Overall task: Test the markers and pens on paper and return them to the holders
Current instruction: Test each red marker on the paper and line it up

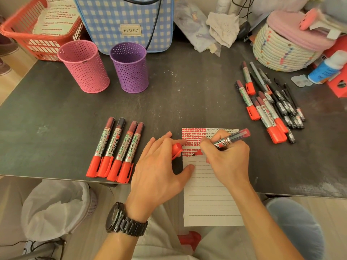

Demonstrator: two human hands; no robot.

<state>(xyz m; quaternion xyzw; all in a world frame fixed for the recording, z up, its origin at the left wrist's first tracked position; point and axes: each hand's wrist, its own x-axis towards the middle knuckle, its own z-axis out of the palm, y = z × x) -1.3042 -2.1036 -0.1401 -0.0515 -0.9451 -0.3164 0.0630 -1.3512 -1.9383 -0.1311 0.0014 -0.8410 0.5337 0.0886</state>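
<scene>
My right hand [226, 158] grips an uncapped red marker [230, 138], its tip touching the lined paper [208, 194] just under several rows of red marks. My left hand [159, 166] rests on the paper's left edge, thumb pressing the sheet, and holds the marker's red cap [176, 149] between its fingers. Several capped red markers [116, 149] lie in a row left of my hands. A mixed pile of red markers and black pens [272, 104] lies at the right. The pink holder [84, 66] and the purple holder [130, 67] stand at the back left; no pens show above their rims.
A red basket [28, 29] and a blue checked bag [124, 23] stand behind the holders. A woven rope basket [281, 51], a glue bottle [326, 69] and crumpled tissue sit at the back right. The paper overhangs the table's front edge; a lined bin [56, 209] sits below left.
</scene>
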